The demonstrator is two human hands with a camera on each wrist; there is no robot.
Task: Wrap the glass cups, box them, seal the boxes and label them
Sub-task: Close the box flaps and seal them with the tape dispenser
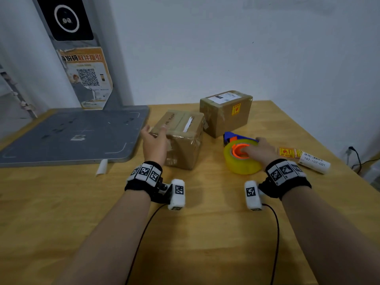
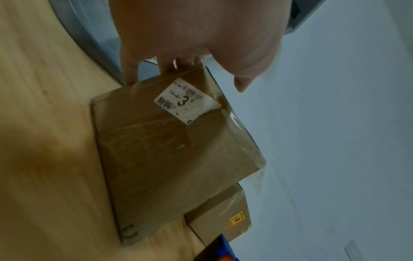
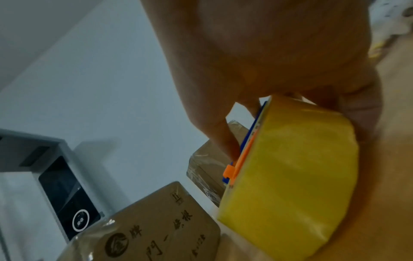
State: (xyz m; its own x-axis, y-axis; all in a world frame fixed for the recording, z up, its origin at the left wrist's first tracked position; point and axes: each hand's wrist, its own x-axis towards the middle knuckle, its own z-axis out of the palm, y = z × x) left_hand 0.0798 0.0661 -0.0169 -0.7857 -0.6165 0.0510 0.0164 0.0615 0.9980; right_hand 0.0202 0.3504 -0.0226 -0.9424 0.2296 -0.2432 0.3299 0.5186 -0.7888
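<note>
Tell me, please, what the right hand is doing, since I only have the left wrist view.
Observer: The right hand grips the tape dispenser, with a digit inside its orange core.
Operator: Thank you. Does the far box carry anything on top?
Observer: Yes, the far box has a white shipping label on its top face.
Operator: Are more labels within reach?
Observer: A label roll lies right of the dispenser, beside yellow-and-red stickers.

Camera placement: one head view, two wrist views.
Head camera looks down across the counter (image 1: 185,233); wrist cameras sit close behind the fingers, sharing the nearer box (image 2: 170,151).
</note>
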